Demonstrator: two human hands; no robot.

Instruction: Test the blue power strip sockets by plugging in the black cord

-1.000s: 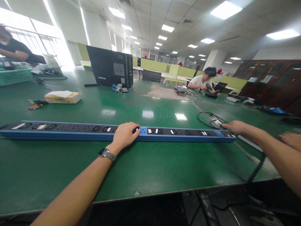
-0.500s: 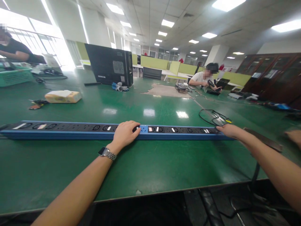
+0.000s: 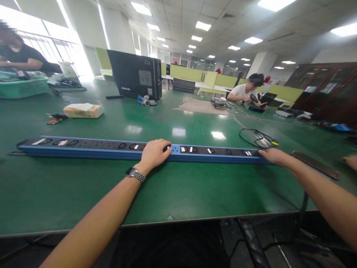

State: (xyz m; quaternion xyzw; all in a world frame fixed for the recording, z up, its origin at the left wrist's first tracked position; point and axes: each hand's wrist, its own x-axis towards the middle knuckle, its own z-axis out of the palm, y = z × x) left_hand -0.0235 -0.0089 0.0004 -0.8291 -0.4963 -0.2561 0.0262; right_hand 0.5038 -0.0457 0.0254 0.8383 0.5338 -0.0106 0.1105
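A long blue power strip (image 3: 83, 148) with a black socket face lies across the green table (image 3: 178, 186). My left hand (image 3: 154, 153), a metal watch on its wrist, rests palm down on the strip's middle with fingers curled over the top. At the strip's right end my right hand (image 3: 272, 155) covers the end cap, gripping it. Another person's hand (image 3: 350, 162) shows at the far right edge.
A dark flat bar (image 3: 315, 165) lies right of the strip, with a coiled black cable (image 3: 258, 138) behind it. Farther back are a tissue pack (image 3: 83, 110), a black computer case (image 3: 136, 76), a green basket (image 3: 23, 87), and two seated people.
The strip's right end has shifted left and slightly away from me, with my right hand on it. The dark flat bar has come into view beside it. My left hand kept its place.
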